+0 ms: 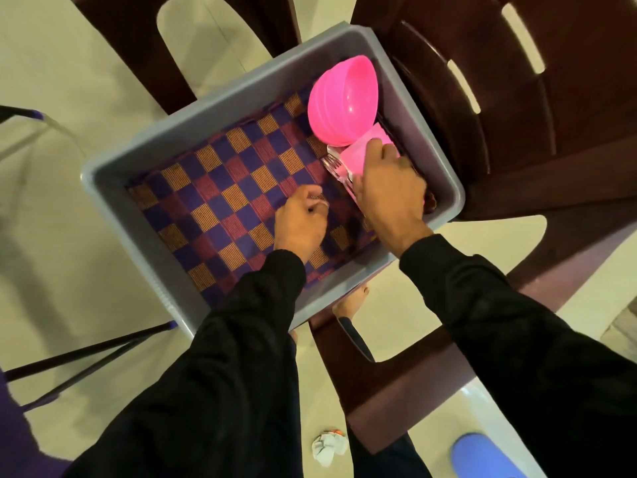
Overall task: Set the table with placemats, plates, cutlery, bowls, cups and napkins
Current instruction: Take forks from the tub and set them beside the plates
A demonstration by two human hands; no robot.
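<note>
Head view: I am reaching into the grey tub (220, 108), my left hand (300, 222) pinching the checkered placemat (220, 188), my right hand (389, 191) gripping forks (336, 169) beside the pink napkin (355, 155) and stacked pink bowls (343, 101).

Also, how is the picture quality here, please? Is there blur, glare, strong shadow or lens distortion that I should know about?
Head view: wide-angle lens bends the grey tub's rim and stretches the black sleeves at the bottom; warm, dim light with soft shadows on the pale floor; a mild shine on the pink bowls; the forks look soft, so fine detail is lost; both hands are slightly smeared.
</note>
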